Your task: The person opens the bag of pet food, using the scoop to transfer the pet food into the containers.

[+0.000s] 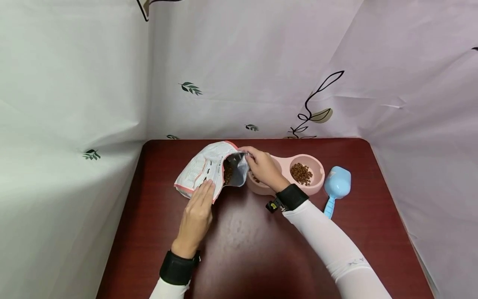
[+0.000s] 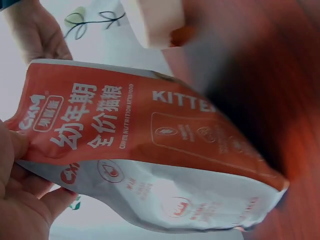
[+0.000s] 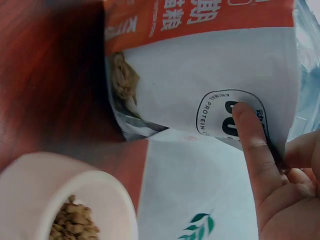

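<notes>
Over the back left part of a dark red table (image 1: 242, 249), a person's two hands are apart from each other, both gripping one bag. The left hand (image 1: 196, 216) holds the near side, fingers lying straight on top and thumb on the face beneath. The right hand (image 1: 264, 168) pinches the rim of the mouth, one finger stretched along the outside. Between them, the white and orange-red bag (image 1: 203, 168) lies tipped, its silvery mouth gaping rightward on brown kibble (image 1: 228, 172); whether it touches the table cannot be told. Just right, partly under the right hand, is a pink double bowl (image 1: 286, 166) with kibble in both cups. Beside that lies a light blue scoop (image 1: 337, 182), handle toward the person. Black wristbands (image 1: 179, 268) and white sleeves (image 1: 328, 241) cross the tabletop, which is glossy, with rounded far corners and a pale sheen in the middle. Around three sides hangs creased, whitish sheeting (image 1: 242, 50), printed with small green leaf sprigs (image 1: 190, 88) and a looping black-line plant (image 1: 322, 115).
</notes>
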`<action>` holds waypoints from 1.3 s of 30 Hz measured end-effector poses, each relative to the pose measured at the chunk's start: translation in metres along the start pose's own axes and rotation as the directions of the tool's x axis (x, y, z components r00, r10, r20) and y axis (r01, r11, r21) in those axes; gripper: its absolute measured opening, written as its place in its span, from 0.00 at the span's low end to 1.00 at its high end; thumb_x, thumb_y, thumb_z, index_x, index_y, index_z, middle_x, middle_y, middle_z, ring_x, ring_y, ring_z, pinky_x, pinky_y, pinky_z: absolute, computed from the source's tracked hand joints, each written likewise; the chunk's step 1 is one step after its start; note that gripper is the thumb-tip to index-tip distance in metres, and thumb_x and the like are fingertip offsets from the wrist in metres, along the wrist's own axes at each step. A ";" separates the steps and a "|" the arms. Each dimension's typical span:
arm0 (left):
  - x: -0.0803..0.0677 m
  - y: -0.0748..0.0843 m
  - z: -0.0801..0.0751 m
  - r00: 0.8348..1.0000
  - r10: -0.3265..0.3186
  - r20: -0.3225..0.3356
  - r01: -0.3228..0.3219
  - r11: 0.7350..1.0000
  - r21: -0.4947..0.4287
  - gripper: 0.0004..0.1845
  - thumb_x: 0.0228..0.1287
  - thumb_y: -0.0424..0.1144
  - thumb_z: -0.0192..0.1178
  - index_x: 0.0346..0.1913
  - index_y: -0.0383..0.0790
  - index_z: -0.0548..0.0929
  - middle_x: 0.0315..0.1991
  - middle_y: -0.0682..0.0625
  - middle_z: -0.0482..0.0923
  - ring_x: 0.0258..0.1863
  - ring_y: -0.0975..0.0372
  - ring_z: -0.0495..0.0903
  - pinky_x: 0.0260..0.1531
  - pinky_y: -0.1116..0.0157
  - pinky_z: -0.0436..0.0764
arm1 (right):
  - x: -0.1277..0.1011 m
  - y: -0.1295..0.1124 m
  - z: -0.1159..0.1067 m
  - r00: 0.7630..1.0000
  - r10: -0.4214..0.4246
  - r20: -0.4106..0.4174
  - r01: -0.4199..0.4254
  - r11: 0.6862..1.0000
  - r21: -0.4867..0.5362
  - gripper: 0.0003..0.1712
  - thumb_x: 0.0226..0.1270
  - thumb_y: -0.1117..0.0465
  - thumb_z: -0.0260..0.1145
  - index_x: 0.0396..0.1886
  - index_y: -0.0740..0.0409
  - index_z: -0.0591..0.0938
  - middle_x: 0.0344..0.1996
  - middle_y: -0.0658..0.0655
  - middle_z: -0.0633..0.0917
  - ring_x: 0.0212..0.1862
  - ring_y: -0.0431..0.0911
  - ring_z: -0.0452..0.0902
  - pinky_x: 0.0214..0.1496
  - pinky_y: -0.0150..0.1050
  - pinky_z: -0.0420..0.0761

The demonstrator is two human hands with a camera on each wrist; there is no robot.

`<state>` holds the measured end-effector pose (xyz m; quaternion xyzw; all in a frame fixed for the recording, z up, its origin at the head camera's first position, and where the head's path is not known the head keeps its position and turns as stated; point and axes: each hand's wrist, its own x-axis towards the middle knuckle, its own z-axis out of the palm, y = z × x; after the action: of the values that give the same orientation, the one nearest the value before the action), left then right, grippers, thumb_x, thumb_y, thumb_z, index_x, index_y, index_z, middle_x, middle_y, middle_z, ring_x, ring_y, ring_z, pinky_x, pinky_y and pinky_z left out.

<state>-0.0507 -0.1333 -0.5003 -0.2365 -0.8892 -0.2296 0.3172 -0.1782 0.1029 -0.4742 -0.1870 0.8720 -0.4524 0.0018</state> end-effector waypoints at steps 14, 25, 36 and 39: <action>0.011 0.002 -0.030 0.970 -0.189 -0.150 0.148 0.957 -0.250 0.24 0.60 0.13 0.60 0.59 0.29 0.85 0.55 0.37 0.86 0.53 0.45 0.87 0.65 0.69 0.75 | 0.003 -0.023 -0.017 0.994 -0.022 0.108 0.013 0.996 0.091 0.17 0.85 0.51 0.52 0.64 0.45 0.80 0.33 0.55 0.81 0.29 0.45 0.71 0.37 0.41 0.73; 0.011 -0.025 -0.033 0.829 -0.545 -0.123 0.424 0.757 -0.497 0.10 0.74 0.23 0.56 0.48 0.28 0.87 0.40 0.35 0.88 0.44 0.76 0.82 0.43 0.80 0.76 | -0.001 -0.018 -0.001 0.984 -0.174 0.038 0.161 0.963 0.216 0.11 0.77 0.64 0.62 0.55 0.57 0.84 0.62 0.55 0.82 0.63 0.46 0.78 0.60 0.46 0.80; 0.031 -0.048 -0.034 0.769 -0.639 0.021 0.517 0.602 -0.609 0.12 0.78 0.26 0.52 0.47 0.21 0.84 0.38 0.31 0.84 0.35 0.71 0.81 0.36 0.77 0.78 | -0.019 -0.019 0.004 0.970 -0.204 -0.132 0.216 0.973 0.079 0.07 0.75 0.65 0.65 0.47 0.59 0.87 0.38 0.55 0.90 0.30 0.40 0.74 0.37 0.34 0.75; 0.035 -0.055 -0.034 0.762 -0.647 0.040 0.524 0.579 -0.624 0.12 0.78 0.28 0.53 0.46 0.23 0.85 0.34 0.35 0.84 0.31 0.71 0.80 0.31 0.76 0.77 | -0.026 -0.022 0.004 0.958 -0.247 -0.146 0.256 0.966 0.047 0.06 0.75 0.65 0.66 0.46 0.59 0.87 0.38 0.55 0.90 0.35 0.40 0.79 0.40 0.35 0.78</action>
<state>-0.0906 -0.1860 -0.4680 0.0074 -0.7604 -0.6129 0.2147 -0.1459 0.0965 -0.4636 -0.2642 0.8239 -0.4890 -0.1107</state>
